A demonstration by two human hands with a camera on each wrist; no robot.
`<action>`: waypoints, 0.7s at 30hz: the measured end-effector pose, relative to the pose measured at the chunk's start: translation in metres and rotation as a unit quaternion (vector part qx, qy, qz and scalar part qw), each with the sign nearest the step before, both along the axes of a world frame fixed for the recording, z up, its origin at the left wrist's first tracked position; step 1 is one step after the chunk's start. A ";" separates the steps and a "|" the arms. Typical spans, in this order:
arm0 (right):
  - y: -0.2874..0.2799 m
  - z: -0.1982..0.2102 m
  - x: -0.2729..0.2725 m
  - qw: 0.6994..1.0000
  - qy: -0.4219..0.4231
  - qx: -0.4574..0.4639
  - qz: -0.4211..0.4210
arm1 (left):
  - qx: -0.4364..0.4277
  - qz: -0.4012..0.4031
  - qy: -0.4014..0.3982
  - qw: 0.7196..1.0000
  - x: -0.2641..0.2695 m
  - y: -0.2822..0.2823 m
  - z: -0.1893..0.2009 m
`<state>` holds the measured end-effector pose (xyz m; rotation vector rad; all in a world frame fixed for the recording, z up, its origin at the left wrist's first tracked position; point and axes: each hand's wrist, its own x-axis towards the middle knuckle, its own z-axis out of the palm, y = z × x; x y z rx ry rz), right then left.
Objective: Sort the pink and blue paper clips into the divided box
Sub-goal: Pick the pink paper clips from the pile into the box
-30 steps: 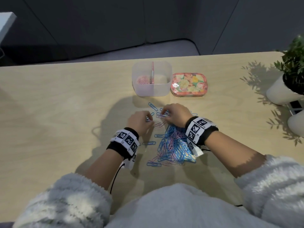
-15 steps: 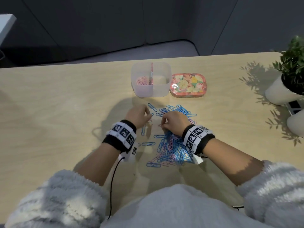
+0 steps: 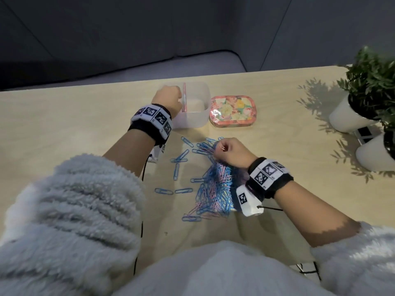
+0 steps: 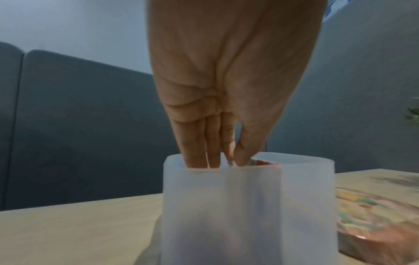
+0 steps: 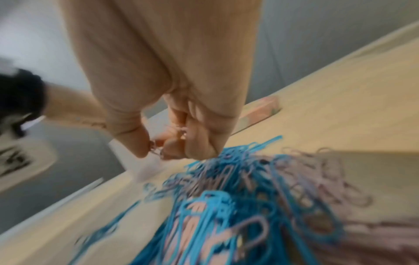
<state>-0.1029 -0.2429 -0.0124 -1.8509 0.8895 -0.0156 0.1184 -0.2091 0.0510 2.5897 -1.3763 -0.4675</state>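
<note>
The translucent divided box (image 3: 201, 116) stands at the table's far middle, split by a pink divider (image 3: 184, 97). My left hand (image 3: 168, 97) hangs over its left compartment. In the left wrist view its fingers (image 4: 197, 152) point straight down past the rim of the box (image 4: 249, 206), and thumb and index tips meet on a small clip whose colour is unclear. My right hand (image 3: 220, 147) hovers at the far end of the mixed pile of pink and blue clips (image 3: 215, 189). It pinches pink clips (image 5: 156, 151) between thumb and curled fingers.
A floral tin (image 3: 233, 111) lies right of the box. Several loose blue clips (image 3: 176, 170) are scattered left of the pile. Two white plant pots (image 3: 346, 118) stand at the right edge. Bare tabletop stretches to the left.
My left hand has left the pile and reached forward over the box's left compartment. My right hand has stayed at the pile and lifted pink clips.
</note>
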 end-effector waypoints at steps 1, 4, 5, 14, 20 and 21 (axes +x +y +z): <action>-0.006 0.002 -0.005 0.999 -0.012 0.024 -0.033 | -0.029 -0.004 -0.003 1.000 -0.004 0.003 0.001; -0.022 0.003 -0.015 0.988 -0.029 0.098 -0.114 | -0.203 -0.047 -0.051 0.977 -0.027 0.018 -0.004; -0.026 0.004 -0.018 0.984 -0.029 0.116 -0.131 | -0.222 -0.077 -0.048 0.971 -0.037 0.024 -0.011; -0.023 -0.008 -0.010 0.957 -0.011 0.163 -0.240 | -0.012 -0.147 0.073 0.986 -0.080 0.046 -0.077; -0.010 -0.018 0.009 0.979 0.148 -0.115 -0.080 | 0.005 -0.168 0.050 0.984 -0.080 0.050 -0.077; -0.010 -0.017 0.010 0.980 0.146 -0.113 -0.078 | 0.008 -0.177 0.044 0.983 -0.079 0.052 -0.076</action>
